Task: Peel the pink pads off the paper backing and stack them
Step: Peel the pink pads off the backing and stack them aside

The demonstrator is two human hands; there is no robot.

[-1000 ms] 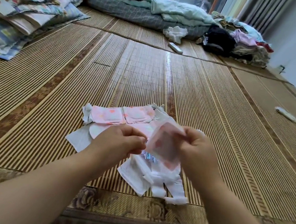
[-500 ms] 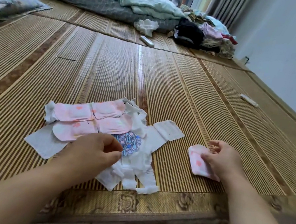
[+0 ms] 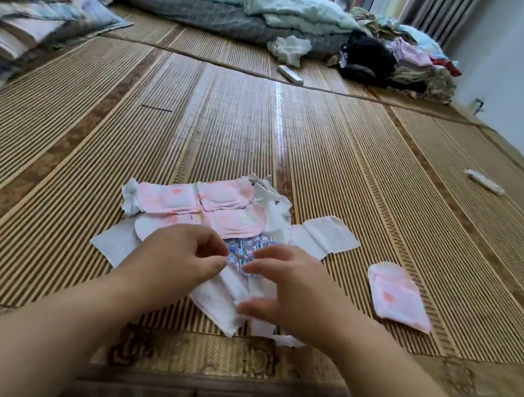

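Observation:
A pile of white paper backing [image 3: 330, 235] lies on the bamboo mat, with several pink pads [image 3: 224, 197] stuck on its far left part and a blue patterned piece [image 3: 247, 251] in the middle. One peeled pink pad [image 3: 397, 297] lies alone on the mat to the right. My left hand [image 3: 180, 262] rests on the pile's near left side, fingers curled with their tips by the blue piece. My right hand [image 3: 289, 290] hovers over the pile's near side, fingers spread, holding nothing.
Folded quilts [image 3: 26, 10] lie at the far left. Bedding and heaps of clothes [image 3: 395, 61] line the far edge. A white remote-like bar [image 3: 290, 75] lies beyond the pile and a small white tube [image 3: 484, 182] at the right. The mat's patterned border [image 3: 229, 354] runs under my wrists.
My right hand set the peeled pink pad down on the mat to the right, let it go and came back over the pile. My left hand stayed on the pile.

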